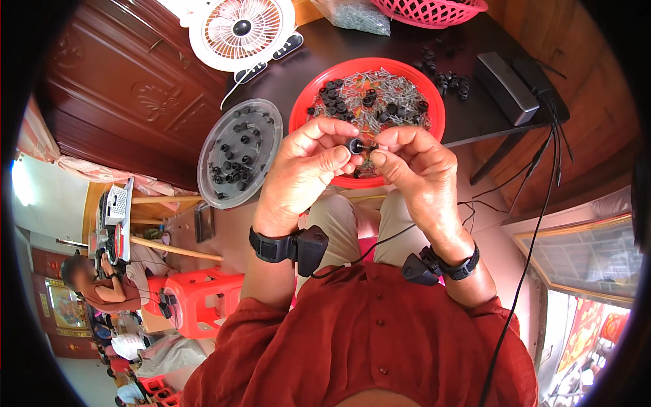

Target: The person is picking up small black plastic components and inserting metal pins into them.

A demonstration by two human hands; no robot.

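Observation:
Over the near part of a round red tray (299, 102), my two hands meet in front of me. My left hand (291, 166) is closed, with thumb and fingers pinching a black round cap (354, 145). A thin metal screw (368, 146) sticks out of the cap toward the right. My right hand (424, 173) pinches the screw's far end between thumb and forefinger; a small dark piece shows there, too small to make out. In the tray lie loose silvery screws (400, 85) and several black caps (333, 95).
Left of the tray is a round translucent lid (210, 146) with black pieces on it. A white fan (242, 34), pink basket (434, 12) and grey box (507, 88) with cables stand on the dark table (468, 129). Another person (112, 288) sits far left near a red stool (200, 302).

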